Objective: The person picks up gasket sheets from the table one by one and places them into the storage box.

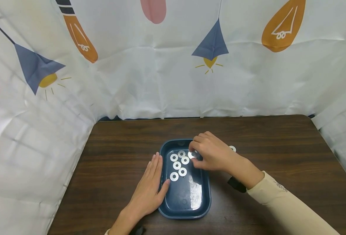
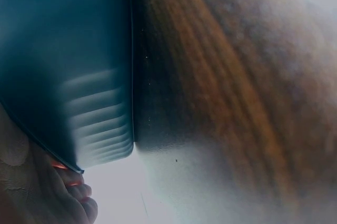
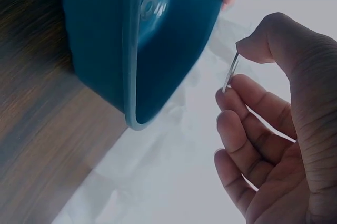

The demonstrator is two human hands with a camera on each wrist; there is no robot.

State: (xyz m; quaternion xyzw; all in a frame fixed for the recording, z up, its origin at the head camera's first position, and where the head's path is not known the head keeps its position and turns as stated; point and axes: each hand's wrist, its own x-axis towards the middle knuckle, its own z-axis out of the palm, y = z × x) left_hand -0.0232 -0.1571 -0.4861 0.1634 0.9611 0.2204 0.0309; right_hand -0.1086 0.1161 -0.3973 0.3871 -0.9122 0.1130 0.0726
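My right hand (image 1: pixel 212 151) is above the far right part of a blue tray (image 1: pixel 178 205). It pinches a flat silver washer (image 3: pixel 230 71) edge-on between thumb and fingertips, as the right wrist view shows. Several similar washers (image 1: pixel 171 175) lie loose on the tray's floor, toward its far and left side. My left hand (image 1: pixel 146 191) rests along the tray's left side with straight fingers, its thumb over the rim. The left wrist view shows the tray's ribbed outer wall (image 2: pixel 95 113) and only part of that hand.
Another washer (image 1: pixel 234 149) lies on the brown wooden table (image 1: pixel 117 147) beyond my right wrist, partly hidden by it. A black object (image 1: pixel 236 184) sits at my right wrist. White cloth (image 1: pixel 167 85) with printed lamps hangs behind the table.
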